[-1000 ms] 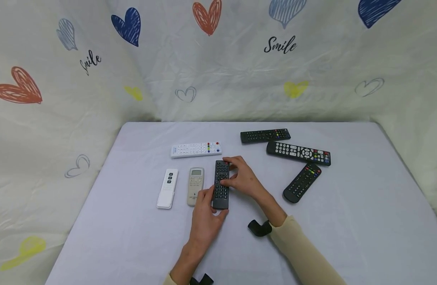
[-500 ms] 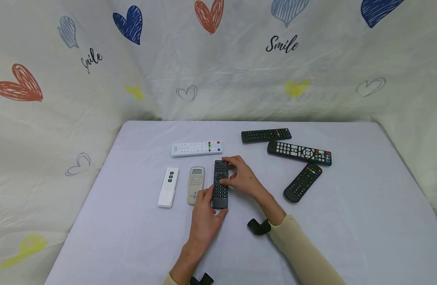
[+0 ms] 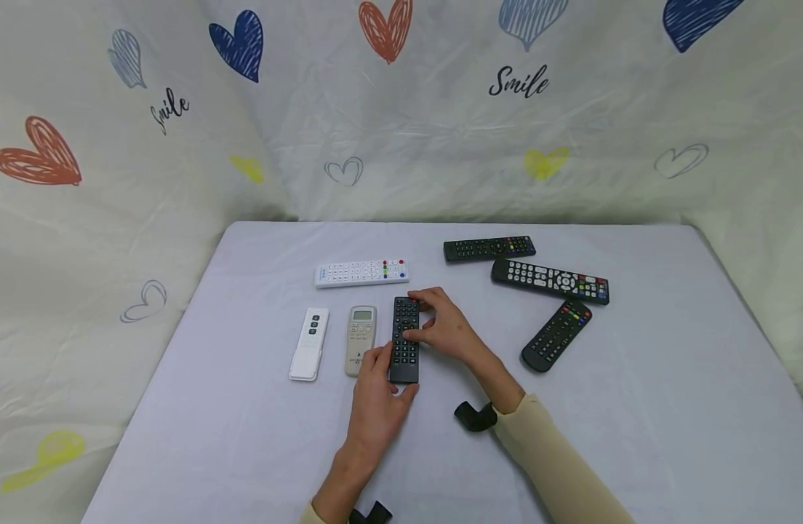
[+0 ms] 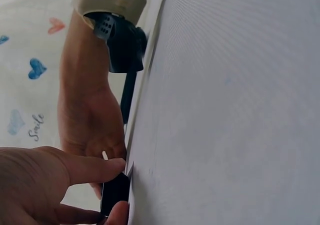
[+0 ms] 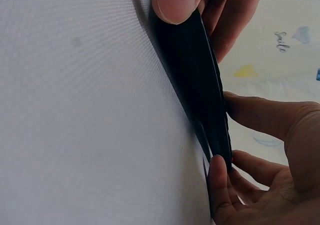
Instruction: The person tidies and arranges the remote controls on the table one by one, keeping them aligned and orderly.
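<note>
While both hands pinch it, the black remote (image 3: 405, 340) lies at the centre of the frame on the worktop (image 3: 244, 437), just right of a beige remote (image 3: 359, 340). Left hand (image 3: 375, 400) pinches its near end between thumb and fingers; right hand (image 3: 449, 329) grips its far half, thumb on the buttons. It looks light, stiff and smooth-sided, so the long edges seem the surest hold. Three black remotes (image 3: 549, 280) lie at right.
</note>
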Available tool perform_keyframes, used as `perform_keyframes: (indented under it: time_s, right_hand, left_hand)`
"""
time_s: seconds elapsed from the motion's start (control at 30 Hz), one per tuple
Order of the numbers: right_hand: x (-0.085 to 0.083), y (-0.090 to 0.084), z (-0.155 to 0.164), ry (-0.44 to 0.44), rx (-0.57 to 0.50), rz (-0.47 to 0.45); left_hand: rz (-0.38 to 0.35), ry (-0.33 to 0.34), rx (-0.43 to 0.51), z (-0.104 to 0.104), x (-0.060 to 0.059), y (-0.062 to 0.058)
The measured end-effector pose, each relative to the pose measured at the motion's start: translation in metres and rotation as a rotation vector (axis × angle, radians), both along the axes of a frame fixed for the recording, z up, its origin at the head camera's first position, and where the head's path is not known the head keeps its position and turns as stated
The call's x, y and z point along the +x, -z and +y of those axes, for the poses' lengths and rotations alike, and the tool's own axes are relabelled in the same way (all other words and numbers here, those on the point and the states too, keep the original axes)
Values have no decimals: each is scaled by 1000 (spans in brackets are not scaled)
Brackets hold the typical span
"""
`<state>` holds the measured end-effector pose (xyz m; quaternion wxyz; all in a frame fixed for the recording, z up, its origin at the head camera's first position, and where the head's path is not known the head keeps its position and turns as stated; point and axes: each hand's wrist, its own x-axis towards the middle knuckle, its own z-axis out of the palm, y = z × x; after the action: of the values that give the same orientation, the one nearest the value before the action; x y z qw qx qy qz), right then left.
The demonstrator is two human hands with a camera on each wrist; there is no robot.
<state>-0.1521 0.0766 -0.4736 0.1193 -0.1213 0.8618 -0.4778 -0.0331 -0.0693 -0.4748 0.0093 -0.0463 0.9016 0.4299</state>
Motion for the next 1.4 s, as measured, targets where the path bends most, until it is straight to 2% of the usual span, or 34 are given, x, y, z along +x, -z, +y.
perform_keyframes:
  time_s: [0.43,0.6,0.77,1.07,1.4]
  right_hand:
    - [-1,-1,2,13,21,10]
    - [0,-5,4,41,2,20]
    - [0,-8,5,91,9,16]
    - [-2,-7,5,141,-16,-4]
    - [-2,-8,3,174,-35,-38]
  left_hand:
    - [-13,7,27,-4,2,-2]
    - [7,4,20,-7,3,-4]
    - [57,-11,16,-13,2,-7]
    - [227,-79,76,-28,-8,-7]
    - [288,-136,85,-52,-26,-12]
